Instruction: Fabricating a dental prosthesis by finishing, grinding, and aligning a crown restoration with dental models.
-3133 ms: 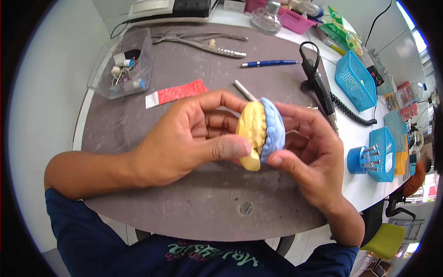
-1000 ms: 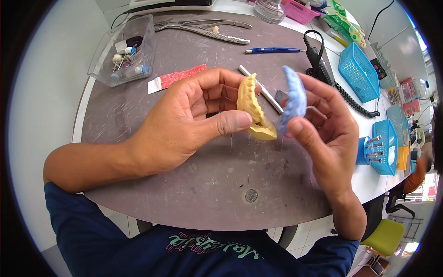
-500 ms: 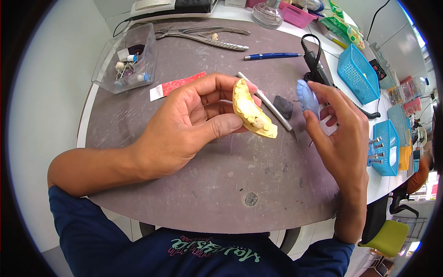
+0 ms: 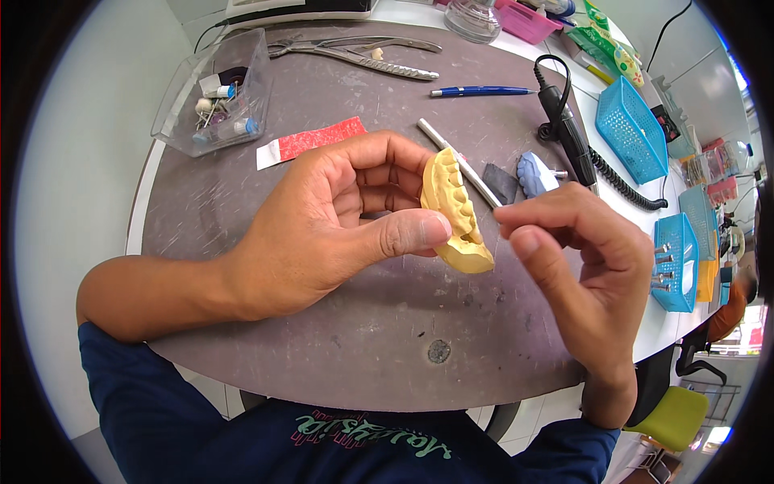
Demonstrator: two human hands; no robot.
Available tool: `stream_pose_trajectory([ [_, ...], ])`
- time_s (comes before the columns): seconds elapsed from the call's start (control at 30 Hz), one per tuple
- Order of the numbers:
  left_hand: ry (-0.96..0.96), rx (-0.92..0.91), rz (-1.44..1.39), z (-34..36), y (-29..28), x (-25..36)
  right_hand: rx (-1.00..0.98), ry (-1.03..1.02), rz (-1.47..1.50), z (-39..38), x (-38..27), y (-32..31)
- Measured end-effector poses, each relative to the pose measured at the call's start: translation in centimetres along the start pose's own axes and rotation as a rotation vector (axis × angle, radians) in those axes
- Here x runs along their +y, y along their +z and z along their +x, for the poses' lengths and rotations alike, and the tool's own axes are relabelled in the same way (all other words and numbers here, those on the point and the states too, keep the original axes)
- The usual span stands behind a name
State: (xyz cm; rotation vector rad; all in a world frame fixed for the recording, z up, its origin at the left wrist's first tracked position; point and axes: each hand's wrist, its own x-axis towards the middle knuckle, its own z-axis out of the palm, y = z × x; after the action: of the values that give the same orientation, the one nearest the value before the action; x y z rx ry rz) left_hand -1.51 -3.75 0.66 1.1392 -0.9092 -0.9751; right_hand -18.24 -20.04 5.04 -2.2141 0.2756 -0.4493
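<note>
My left hand [image 4: 322, 226] is closed around a yellow dental cast [image 4: 453, 211], thumb on the near side and fingers behind it. The cast is held above the table, with its row of teeth turned to the right. Just right of it hovers my right hand [image 4: 592, 266], its forefinger and thumb curved and slightly apart, nothing visible between them. A blue dental cast [image 4: 535, 173] lies on the table beyond those fingers, beside a small dark grey block [image 4: 501, 184]. Behind the yellow cast lies a slim silver-handled knife [image 4: 476, 179], its lower end hidden by my right fingertips.
Metal pliers [image 4: 355, 58] and a blue pen [image 4: 481, 91] lie at the back. A red-and-white strip [image 4: 318, 139] is beyond my left hand, near a clear tray [image 4: 258, 89] of small tools. To the right are a corded black handpiece [image 4: 567, 129] and blue baskets [image 4: 629, 133].
My right hand has released the blue cast onto the table and moved nearer to the yellow one. My left hand has turned the yellow cast, so its teeth now face right.
</note>
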Motion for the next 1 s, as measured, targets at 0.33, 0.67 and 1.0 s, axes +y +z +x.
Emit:
stream_pose_trajectory([
  [0.33, -0.014, 0.003, 0.069, -0.19, 0.23, 0.44, -0.071, 0.043, 0.022, 0.06, 0.05, 0.94],
  [0.67, -0.020, 0.001, 0.095, -0.17, 0.24, 0.51, -0.042, -0.014, -0.013, -0.04, -0.02, 1.05],
  [1.0, -0.022, 0.000, 0.093, -0.26, 0.26, 0.59, -0.050, -0.048, -0.022, 0.02, 0.15, 0.95],
])
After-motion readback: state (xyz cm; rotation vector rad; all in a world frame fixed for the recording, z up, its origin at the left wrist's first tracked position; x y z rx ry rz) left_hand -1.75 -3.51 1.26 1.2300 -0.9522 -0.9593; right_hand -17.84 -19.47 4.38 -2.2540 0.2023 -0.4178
